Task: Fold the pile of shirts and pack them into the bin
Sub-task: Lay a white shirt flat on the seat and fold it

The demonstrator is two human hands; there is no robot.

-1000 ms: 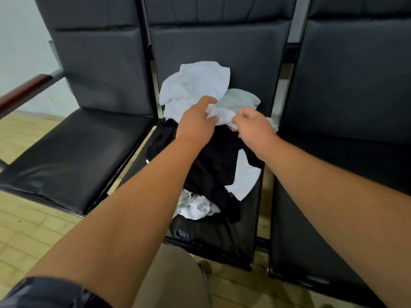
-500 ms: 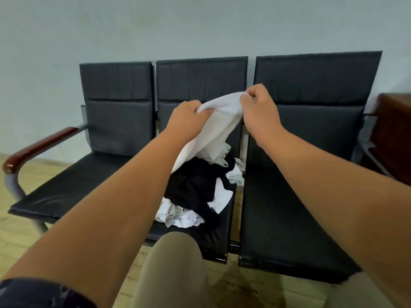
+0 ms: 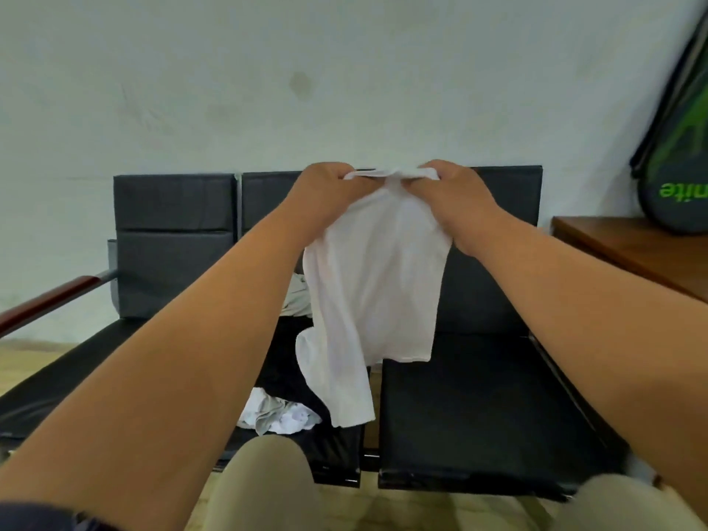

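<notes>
White shirt [image 3: 375, 293], I am holding it up, left hand [image 3: 330, 187] and right hand [image 3: 454, 191] pinching its top; laying it flat seems next

Soft, even light fills the scene, and the pale wall [image 3: 230, 90] above both hands is bright without glare. The left hand [image 3: 329, 185] and right hand [image 3: 452, 193] are slightly smeared. The white shirt [image 3: 375, 293] they grip looks washed out, its folds faint. Below the hands, the black seats [image 3: 479, 408] carry a dull sheen and weak shadow. Far right of the right hand, a racket bag [image 3: 678, 147] bows with lens distortion. The knees [image 3: 264, 484] nearest the camera are blurred.
</notes>
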